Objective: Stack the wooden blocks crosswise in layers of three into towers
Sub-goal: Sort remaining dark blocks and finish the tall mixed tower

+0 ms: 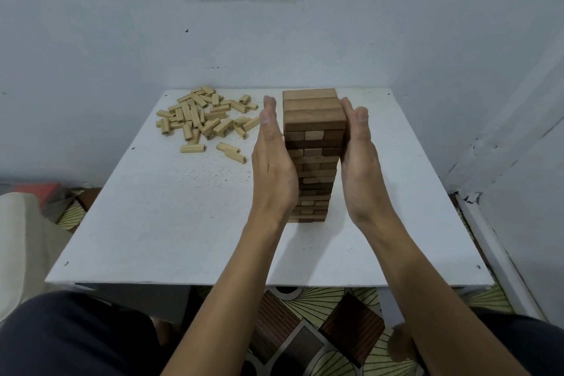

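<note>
Fingers (pixel 269 115) straight, both palms flat against the tall brown wooden block tower (pixel 314 137).
It stands right of centre on the white square table (pixel 171 223); left hand (pixel 274 165) and right hand (pixel 361 162) should squeeze evenly, gently, squaring layers. Pale loose wooden blocks (pixel 204 119) lie scattered far-left.

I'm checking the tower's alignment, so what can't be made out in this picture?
Head view only.
Sides of the tower: covered by the left hand and right hand.
Back of the tower: turned away from the camera.
Pile of loose blocks: lower ones hidden under upper ones, so no count.
</note>
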{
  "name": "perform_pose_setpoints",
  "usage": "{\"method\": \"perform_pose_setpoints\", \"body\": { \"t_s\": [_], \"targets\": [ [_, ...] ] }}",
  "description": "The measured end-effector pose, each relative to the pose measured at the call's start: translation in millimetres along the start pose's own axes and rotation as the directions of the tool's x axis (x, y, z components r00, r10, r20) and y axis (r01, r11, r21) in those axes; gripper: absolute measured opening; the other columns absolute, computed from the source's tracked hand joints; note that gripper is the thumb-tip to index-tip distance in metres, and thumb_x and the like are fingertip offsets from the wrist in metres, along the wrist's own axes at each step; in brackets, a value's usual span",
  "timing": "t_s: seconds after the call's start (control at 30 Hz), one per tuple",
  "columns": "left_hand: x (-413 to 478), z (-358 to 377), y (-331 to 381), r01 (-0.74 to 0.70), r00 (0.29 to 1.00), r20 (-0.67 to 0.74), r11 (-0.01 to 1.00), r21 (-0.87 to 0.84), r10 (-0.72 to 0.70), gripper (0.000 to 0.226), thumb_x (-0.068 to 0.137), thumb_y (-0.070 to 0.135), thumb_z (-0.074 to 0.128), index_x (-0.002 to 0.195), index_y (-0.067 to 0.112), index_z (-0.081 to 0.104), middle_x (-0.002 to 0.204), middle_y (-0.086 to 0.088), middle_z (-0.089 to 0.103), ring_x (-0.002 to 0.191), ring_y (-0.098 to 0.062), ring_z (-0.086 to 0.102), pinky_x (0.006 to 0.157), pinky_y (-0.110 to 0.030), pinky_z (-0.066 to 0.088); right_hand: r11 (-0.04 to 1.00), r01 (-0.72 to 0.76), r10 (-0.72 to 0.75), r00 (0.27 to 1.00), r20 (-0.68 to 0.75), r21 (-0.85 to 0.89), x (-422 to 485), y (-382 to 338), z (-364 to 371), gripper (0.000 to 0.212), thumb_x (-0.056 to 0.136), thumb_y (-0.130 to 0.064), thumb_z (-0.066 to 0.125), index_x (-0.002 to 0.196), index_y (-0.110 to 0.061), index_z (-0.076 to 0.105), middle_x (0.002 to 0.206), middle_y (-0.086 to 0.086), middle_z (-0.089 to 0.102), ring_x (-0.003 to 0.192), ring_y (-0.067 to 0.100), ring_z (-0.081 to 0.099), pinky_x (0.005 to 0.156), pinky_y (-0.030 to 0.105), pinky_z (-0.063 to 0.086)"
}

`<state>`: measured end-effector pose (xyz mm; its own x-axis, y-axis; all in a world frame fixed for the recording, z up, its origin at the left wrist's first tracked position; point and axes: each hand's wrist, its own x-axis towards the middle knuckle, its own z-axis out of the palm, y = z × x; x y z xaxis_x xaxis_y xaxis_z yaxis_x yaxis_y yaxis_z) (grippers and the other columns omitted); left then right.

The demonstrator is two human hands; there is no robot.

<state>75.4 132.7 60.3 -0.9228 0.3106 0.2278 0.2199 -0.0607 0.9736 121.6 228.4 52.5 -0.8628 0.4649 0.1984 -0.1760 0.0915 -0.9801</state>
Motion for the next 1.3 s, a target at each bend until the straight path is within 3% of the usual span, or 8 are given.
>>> {"method": "perform_pose_setpoints", "body": {
  "t_s": [0.1, 0.23, 0.53, 0.7, 1.03, 1.13, 1.23, 1.3],
  "targets": [
    [-2.9, -0.9, -12.9, 0.028, 1.000, 0.002, 0.998, -0.061, -0.028, 0.072, 0.096, 0.061, 0.009, 0.157, 0.025, 0.025, 0.160, 0.013, 0.030, 0.144, 0.008, 0.024, 0.124, -0.027, 0.016, 1.000, 0.008, -0.008, 1.000, 0.007, 0.017, -1.7, 9.2, -1.8, 0.110, 0.072, -0.096, 0.028, 0.158, -0.027, 0.023, 0.161, -0.011, 0.030, 0.147, 0.000, 0.024, 0.124, 0.039, 0.017],
    [-3.2, 2.4, -23.0, 0.029, 0.999, 0.025, 0.997, -0.073, -0.027, 0.077, 0.097, 0.065, 0.009, 0.155, 0.019, 0.031, 0.158, 0.003, 0.037, 0.146, -0.005, 0.029, 0.123, -0.038, 0.024, 1.000, 0.002, -0.002, 1.000, 0.018, 0.002, -1.2, 19.7, -0.9, 0.101, 0.080, -0.091, 0.025, 0.157, -0.026, 0.026, 0.161, -0.008, 0.031, 0.148, 0.005, 0.024, 0.123, 0.043, 0.018],
    [-3.7, 6.9, -25.3, 0.015, 0.999, 0.052, 0.995, -0.097, -0.010, 0.073, 0.099, 0.059, 0.009, 0.156, 0.020, 0.028, 0.156, 0.004, 0.040, 0.143, -0.001, 0.033, 0.121, -0.031, 0.027, 0.998, -0.030, 0.028, 0.999, 0.041, 0.054, -6.2, 25.4, 5.8, 0.102, 0.078, -0.092, 0.028, 0.157, -0.028, 0.025, 0.161, -0.011, 0.031, 0.148, 0.004, 0.025, 0.123, 0.043, 0.021],
    [-3.4, 5.5, -37.1, 0.048, 0.998, 0.055, 0.994, -0.097, -0.043, 0.088, 0.090, 0.077, 0.011, 0.156, 0.022, 0.030, 0.159, 0.005, 0.036, 0.147, -0.005, 0.029, 0.123, -0.040, 0.022, 0.998, -0.026, 0.023, 0.999, 0.041, 0.061, -8.2, 31.8, 4.9, 0.099, 0.080, -0.091, 0.024, 0.156, -0.029, 0.028, 0.159, -0.009, 0.035, 0.148, 0.007, 0.028, 0.122, 0.044, 0.023],
    [-12.4, 6.1, -58.1, 0.096, 0.994, 0.064, 0.990, -0.102, -0.089, 0.091, 0.089, 0.081, 0.010, 0.156, 0.023, 0.030, 0.158, 0.006, 0.037, 0.147, -0.005, 0.029, 0.124, -0.039, 0.022, 0.994, -0.087, 0.084, 0.995, 0.050, 0.064, -22.9, 52.6, 6.7, 0.101, 0.079, -0.092, 0.023, 0.158, -0.029, 0.022, 0.161, -0.011, 0.029, 0.148, 0.003, 0.024, 0.123, 0.042, 0.021],
    [-15.8, 6.2, -58.4, 0.087, 0.995, 0.063, 0.991, -0.106, -0.080, 0.077, 0.097, 0.065, 0.005, 0.156, 0.022, 0.030, 0.153, 0.011, 0.044, 0.141, 0.004, 0.034, 0.121, -0.027, 0.026, 0.993, -0.088, 0.084, 0.995, 0.047, 0.078, -24.1, 53.0, 8.5, 0.102, 0.078, -0.092, 0.024, 0.158, -0.029, 0.020, 0.162, -0.012, 0.027, 0.148, 0.001, 0.022, 0.124, 0.042, 0.019],
    [-17.3, 7.0, -57.2, 0.071, 0.995, 0.071, 0.993, -0.096, -0.064, 0.074, 0.097, 0.058, 0.005, 0.154, 0.020, 0.033, 0.134, 0.024, 0.054, 0.127, 0.016, 0.043, 0.102, -0.004, 0.034, 0.994, -0.084, 0.081, 0.996, 0.043, 0.070, -25.0, 53.5, 9.4, 0.102, 0.078, -0.092, 0.024, 0.158, -0.028, 0.019, 0.162, -0.012, 0.026, 0.148, 0.001, 0.022, 0.124, 0.042, 0.018],
    [-16.1, 7.5, -59.3, 0.065, 0.996, 0.065, 0.992, -0.105, -0.059, 0.074, 0.097, 0.058, 0.005, 0.155, 0.020, 0.033, 0.135, 0.025, 0.052, 0.129, 0.015, 0.042, 0.104, -0.005, 0.032, 0.994, -0.086, 0.084, 0.996, 0.041, 0.069, -25.7, 54.0, 9.0, 0.103, 0.078, -0.092, 0.024, 0.158, -0.029, 0.019, 0.162, -0.012, 0.026, 0.148, 0.000, 0.022, 0.124, 0.042, 0.019]
  ]
}}
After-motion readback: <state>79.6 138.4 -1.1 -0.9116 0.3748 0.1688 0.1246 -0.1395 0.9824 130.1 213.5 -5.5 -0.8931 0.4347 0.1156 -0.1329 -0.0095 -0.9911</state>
